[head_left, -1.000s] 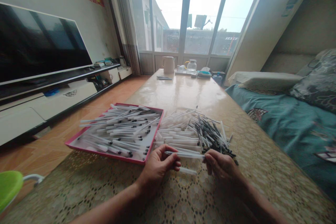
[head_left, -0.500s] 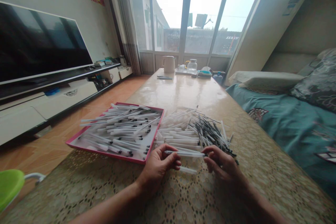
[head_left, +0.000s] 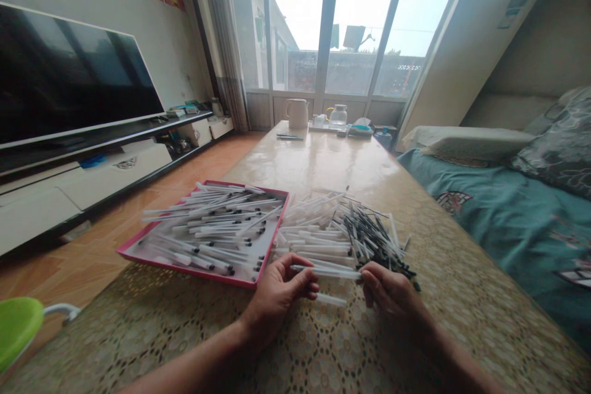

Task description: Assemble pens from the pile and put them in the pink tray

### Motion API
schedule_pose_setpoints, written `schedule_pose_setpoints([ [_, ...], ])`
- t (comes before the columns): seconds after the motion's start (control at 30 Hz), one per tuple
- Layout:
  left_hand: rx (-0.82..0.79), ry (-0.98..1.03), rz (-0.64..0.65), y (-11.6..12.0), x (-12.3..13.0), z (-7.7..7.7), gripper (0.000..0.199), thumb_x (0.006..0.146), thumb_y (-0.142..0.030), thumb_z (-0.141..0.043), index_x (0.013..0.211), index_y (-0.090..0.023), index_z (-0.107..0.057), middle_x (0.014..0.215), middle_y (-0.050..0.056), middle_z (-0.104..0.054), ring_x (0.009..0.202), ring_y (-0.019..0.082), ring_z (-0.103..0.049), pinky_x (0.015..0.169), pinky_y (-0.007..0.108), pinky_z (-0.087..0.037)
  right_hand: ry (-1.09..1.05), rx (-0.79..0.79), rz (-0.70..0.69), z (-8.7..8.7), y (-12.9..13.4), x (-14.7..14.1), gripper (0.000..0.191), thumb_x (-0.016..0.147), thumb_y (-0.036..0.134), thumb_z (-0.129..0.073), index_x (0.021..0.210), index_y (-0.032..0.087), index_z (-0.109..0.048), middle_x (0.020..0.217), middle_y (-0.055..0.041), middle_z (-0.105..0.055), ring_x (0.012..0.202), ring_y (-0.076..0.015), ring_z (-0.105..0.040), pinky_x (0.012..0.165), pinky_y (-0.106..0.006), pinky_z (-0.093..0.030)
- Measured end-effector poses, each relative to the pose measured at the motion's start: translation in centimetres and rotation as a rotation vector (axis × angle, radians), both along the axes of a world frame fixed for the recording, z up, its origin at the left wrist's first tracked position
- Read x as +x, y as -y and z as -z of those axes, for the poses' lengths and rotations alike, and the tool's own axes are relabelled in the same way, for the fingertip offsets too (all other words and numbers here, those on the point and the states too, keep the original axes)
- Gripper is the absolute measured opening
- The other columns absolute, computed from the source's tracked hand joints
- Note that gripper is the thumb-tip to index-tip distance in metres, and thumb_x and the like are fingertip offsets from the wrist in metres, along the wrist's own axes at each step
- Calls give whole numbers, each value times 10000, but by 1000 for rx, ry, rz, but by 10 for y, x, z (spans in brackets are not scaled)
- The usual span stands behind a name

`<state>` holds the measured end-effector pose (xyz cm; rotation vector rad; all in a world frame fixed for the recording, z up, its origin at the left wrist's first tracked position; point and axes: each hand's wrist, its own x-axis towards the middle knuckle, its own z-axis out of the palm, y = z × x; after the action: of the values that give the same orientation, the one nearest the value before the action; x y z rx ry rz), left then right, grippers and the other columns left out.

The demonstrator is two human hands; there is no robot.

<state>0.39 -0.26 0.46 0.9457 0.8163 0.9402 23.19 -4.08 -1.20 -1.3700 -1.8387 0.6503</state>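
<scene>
My left hand pinches the left end of a transparent pen barrel, and my right hand grips its right end above the table edge. Just below them, a loose transparent tube lies on the lace table cover. Beyond my right hand spreads a heap of transparent barrels mixed with black-tipped pen refills. To the left, a pink-rimmed tray holds several assembled pens lying roughly side by side.
Farther along the glossy table stand a white jug, a glass teapot and small items. A teal bed runs along the right side. A television cabinet and a green-topped object are on the left.
My right hand has shifted slightly down and closer around the barrel's right end. The barrel, my left hand, the tray and the heap look essentially unchanged.
</scene>
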Motion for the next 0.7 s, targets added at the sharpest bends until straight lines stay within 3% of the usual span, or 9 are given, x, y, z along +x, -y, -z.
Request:
schedule_pose_setpoints([
  [0.17,8,2,2,0,0,1,306,687,-323,-760,821,-119,-575,622,17,-664,560,105,-601,548,215,-480,-67,-17,29,0,1,-1,304,916,446,-400,958,179,-539,566,27,-591,491,-125,-524,507,-219,-388],
  [0.4,3,11,3,-1,1,1,322,678,-328,-767,824,-121,-570,620,12,-659,561,107,-604,542,214,-479,-98,-35,11,-3,2,-4,373,941,430,-364,713,187,-531,543,11,-592,446,-105,-519,465,-209,-378],
  [0.57,-13,35,-17,0,0,2,318,683,-324,-765,826,-123,-564,628,6,-660,564,106,-607,556,223,-495,-339,-200,-12,-3,2,-3,282,904,443,-466,885,170,-534,733,-41,-673,481,-119,-602,446,-214,-434],
  [0.7,-30,56,-31,0,-1,4,303,697,-321,-756,831,-129,-565,657,8,-667,594,111,-619,574,228,-505,-410,-205,24,-8,2,0,240,860,413,-563,885,177,-528,688,-11,-645,536,-120,-601,485,-213,-457],
])
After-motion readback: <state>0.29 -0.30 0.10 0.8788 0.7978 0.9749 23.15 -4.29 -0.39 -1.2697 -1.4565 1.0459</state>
